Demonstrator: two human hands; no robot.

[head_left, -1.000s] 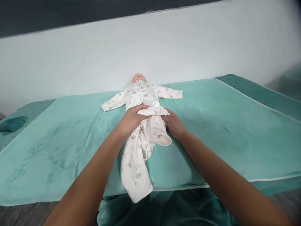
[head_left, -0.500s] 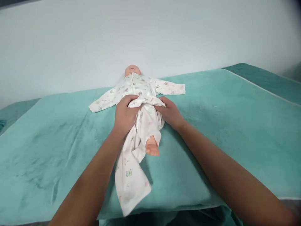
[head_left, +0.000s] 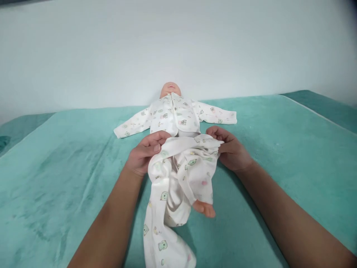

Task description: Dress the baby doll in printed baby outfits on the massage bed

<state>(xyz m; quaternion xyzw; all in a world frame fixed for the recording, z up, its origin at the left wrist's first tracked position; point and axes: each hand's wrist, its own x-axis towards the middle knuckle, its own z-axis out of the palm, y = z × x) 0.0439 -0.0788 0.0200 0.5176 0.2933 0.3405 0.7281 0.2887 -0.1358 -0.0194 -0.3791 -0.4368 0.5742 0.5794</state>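
Observation:
A baby doll [head_left: 170, 89] lies on its back, its head toward the wall. It wears a white long-sleeved top [head_left: 167, 115] with small animal prints, both sleeves spread outward. Matching baby pants [head_left: 195, 163] are bunched over its lower body. My left hand [head_left: 146, 150] pinches the waistband at its left side, and my right hand [head_left: 230, 147] grips the waistband at its right side. One bare doll foot [head_left: 205, 209] sticks out of the right pant leg. The left pant leg [head_left: 164, 230] hangs loose toward me, looking flat; the doll's other leg is hidden.
A soft green cover [head_left: 279, 163] with a few creases lies under the doll. The white wall [head_left: 178, 44] rises directly behind the doll's head. Darker green fabric [head_left: 320, 104] shows at the back right.
My hands have moved apart, stretching the waistband wide and drawing it off the top's hem toward me. The top's lower edge now shows. The view has shifted a little.

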